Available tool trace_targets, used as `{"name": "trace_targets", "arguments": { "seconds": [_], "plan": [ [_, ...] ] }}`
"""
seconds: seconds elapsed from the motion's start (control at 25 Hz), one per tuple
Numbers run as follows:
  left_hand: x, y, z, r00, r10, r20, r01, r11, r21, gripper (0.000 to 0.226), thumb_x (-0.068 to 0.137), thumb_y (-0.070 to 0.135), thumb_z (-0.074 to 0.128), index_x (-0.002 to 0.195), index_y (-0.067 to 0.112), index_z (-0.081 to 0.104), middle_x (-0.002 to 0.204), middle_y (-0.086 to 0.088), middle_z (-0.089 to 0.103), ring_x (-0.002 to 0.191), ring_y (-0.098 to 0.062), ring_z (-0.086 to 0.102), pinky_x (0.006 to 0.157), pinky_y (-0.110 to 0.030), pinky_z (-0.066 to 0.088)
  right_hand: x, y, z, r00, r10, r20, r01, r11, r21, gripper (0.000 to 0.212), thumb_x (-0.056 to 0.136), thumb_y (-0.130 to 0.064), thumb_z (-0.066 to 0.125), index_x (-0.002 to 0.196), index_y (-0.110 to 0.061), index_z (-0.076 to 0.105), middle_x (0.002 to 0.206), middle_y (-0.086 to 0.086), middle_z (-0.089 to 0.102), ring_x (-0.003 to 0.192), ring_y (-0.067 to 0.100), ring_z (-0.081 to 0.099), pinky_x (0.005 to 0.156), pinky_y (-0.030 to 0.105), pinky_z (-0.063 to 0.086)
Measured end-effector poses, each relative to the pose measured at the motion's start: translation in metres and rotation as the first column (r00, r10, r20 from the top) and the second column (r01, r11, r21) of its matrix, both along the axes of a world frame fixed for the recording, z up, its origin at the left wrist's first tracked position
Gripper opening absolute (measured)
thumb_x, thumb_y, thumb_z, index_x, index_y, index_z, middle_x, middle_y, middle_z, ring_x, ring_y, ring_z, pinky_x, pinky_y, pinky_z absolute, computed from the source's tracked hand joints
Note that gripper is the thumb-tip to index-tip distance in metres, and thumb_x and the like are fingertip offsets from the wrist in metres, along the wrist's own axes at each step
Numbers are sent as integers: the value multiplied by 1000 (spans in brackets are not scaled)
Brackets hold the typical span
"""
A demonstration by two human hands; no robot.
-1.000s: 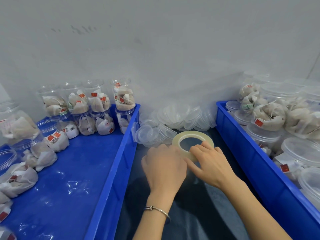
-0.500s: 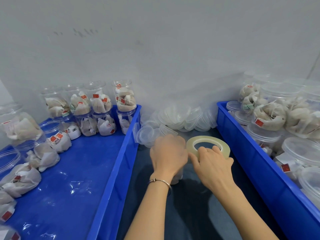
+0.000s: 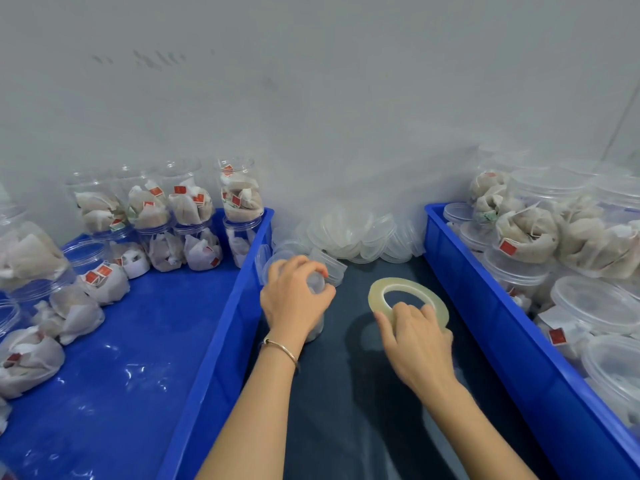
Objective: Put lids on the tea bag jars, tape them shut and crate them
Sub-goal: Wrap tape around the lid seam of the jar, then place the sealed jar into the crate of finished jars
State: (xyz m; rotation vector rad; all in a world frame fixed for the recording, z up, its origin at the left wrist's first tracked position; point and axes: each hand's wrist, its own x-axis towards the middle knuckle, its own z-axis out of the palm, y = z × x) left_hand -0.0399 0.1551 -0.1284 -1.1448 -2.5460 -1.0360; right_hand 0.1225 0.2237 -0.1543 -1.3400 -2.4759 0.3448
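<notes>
A clear jar of tea bags stands on the dark table between two blue crates, mostly hidden under my left hand, whose fingers curl over its lidded top. My right hand pinches the near rim of a roll of clear tape, held to the right of the jar and tilted up toward me. Whether a strip of tape runs from the roll to the jar cannot be made out.
The left blue crate holds several open jars of tea bags, some stacked. The right blue crate holds several lidded jars. A heap of loose clear lids lies by the grey wall.
My hands have drawn apart: the right hand carried the tape roll to the right, away from the jar. The left hand shifted slightly left and stays on the jar's top.
</notes>
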Motion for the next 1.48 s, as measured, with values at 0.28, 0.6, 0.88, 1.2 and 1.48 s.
{"name": "trace_targets", "arguments": {
  "seconds": [0.28, 0.6, 0.88, 1.2, 1.48],
  "plan": [
    [-5, -8, 8, 989, -142, 49, 150, 960, -235, 63, 73, 11, 69, 127, 36, 50, 139, 9, 35, 129, -22, 25, 82, -42, 50, -38, 34, -36, 979, 136, 154, -112, 982, -153, 44, 98, -56, 27, 111, -19, 46, 131, 0, 49, 128, 21, 31, 98, 55, 35],
    [73, 41, 60, 828, -542, -140, 560, 797, 225, 65, 66, 11, 78, 127, 25, 58, 141, -3, 42, 130, -25, 34, 109, -29, 31, 6, 48, 24, 666, 275, -693, -285, 953, 105, 64, 65, -37, 79, 121, -20, 52, 113, -10, 59, 104, 15, 58, 85, 51, 48],
    [162, 97, 70, 666, -681, 304, 484, 705, 518, 57, 86, 26, 70, 134, 14, 43, 130, -3, 48, 112, -16, 55, 98, -34, 47, 66, 86, 59, 485, -335, -808, 520, 853, -41, 79, 80, -35, 73, 138, 3, 36, 136, 24, 44, 127, 39, 37, 106, 44, 29],
    [174, 123, 38, 406, -743, 533, 696, 629, 347, 70, 98, 50, 41, 154, 25, 7, 154, 8, 14, 134, -8, 29, 104, -23, 25, 76, 94, 55, 554, -534, -638, 573, 801, -172, 80, 90, -34, 60, 149, -4, 15, 150, 20, 19, 135, 38, 22, 106, 51, 26],
    [181, 125, 48, 356, -733, 580, 738, 601, 307, 66, 99, 53, 37, 153, 21, 18, 151, -2, 24, 139, -20, 27, 116, -40, 25, 81, 114, 64, 448, -598, -665, 633, 737, -237, 68, 93, -21, 54, 147, -3, 17, 142, 26, 26, 124, 45, 37, 97, 51, 35]
  ]
}}
